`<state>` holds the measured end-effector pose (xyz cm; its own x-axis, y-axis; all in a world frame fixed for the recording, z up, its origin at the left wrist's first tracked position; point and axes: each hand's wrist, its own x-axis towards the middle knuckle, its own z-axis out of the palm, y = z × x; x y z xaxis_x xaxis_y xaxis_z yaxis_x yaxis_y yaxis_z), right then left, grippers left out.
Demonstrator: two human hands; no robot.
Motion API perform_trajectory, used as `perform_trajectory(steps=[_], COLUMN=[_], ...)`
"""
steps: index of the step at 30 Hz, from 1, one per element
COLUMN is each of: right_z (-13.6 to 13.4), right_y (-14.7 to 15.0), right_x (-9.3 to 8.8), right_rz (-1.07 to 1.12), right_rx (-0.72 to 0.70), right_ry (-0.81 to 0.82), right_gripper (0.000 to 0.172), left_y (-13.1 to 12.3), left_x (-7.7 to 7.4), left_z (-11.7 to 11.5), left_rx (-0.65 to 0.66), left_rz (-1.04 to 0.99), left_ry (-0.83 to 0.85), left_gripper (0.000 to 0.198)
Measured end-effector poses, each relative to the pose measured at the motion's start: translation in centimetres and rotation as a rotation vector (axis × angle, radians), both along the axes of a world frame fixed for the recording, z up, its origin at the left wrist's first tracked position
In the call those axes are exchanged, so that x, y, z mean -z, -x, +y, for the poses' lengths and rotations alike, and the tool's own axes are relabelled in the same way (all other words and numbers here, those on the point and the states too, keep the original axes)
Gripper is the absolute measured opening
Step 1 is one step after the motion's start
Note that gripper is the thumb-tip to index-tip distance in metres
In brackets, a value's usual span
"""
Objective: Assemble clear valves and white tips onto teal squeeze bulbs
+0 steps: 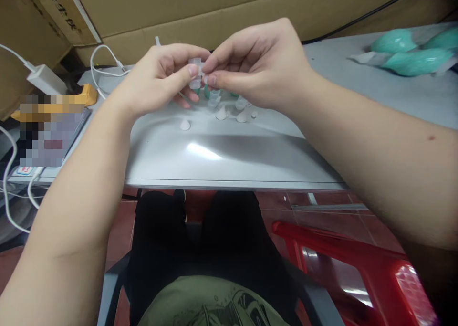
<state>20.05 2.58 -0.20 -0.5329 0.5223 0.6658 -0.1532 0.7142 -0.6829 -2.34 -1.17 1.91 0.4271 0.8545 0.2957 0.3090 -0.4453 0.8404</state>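
Item: small clear plastic piece (195, 73), upper centre of the frame, held above the grey table (229, 154).
Left hand (161, 78): fingers pinched narrow on the piece's left side.
Right hand (257, 63): fingers pinched narrow on its right edge, touching the left thumb.
Handling, judged: very light, stiff, smooth and slippery; easily dropped. Best gripped by fingertips across its sides.
Nearby: loose white cone caps (222, 113) on the table just below; teal packets (411, 54) upper right.

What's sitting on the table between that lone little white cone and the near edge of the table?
Nothing: the head view shows only bare grey table between the lone white cone and the near edge, with a patch of glare on it.
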Motion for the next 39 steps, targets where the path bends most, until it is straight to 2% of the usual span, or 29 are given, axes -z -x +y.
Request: perform_trajectory(steps=[4, 11, 18, 24, 29, 34, 39], right_z=[0.4, 1.2, 1.1, 0.9, 1.2, 1.2, 1.2], right_y=[-0.2, -0.2, -0.2, -0.1, -0.2, -0.2, -0.2], right_x=[0.0, 0.1, 0.2, 0.3, 0.3, 0.3, 0.1], right_rz=[0.000, -0.034, -0.029, -0.024, -0.038, -0.046, -0.055], right_rx=[0.034, 0.112, 0.067, 0.078, 0.090, 0.077, 0.064], right_ry=[-0.054, -0.134, -0.131, -0.124, -0.086, -0.099, -0.081], right_gripper=[0.010, 0.018, 0.015, 0.010, 0.014, 0.009, 0.013], left_y=[0.1, -0.2, -0.4, -0.5, -0.5, -0.4, -0.4], left_x=[0.3, -0.3, -0.3, -0.5, -0.6, -0.4, -0.4], left_z=[0.6, -0.4, -0.2, -0.4, -0.5, -0.2, -0.3], left_rx=[-0.006, 0.005, 0.030, 0.067, 0.058, 0.037, 0.074], left_rz=[-0.017, 0.048, 0.010, 0.047, 0.053, 0.054, 0.022], left_ry=[-0.020, -0.019, -0.016, -0.020, -0.012, 0.001, 0.022], left_gripper=[0.042, 0.034, 0.024, 0.028, 0.026, 0.024, 0.022])
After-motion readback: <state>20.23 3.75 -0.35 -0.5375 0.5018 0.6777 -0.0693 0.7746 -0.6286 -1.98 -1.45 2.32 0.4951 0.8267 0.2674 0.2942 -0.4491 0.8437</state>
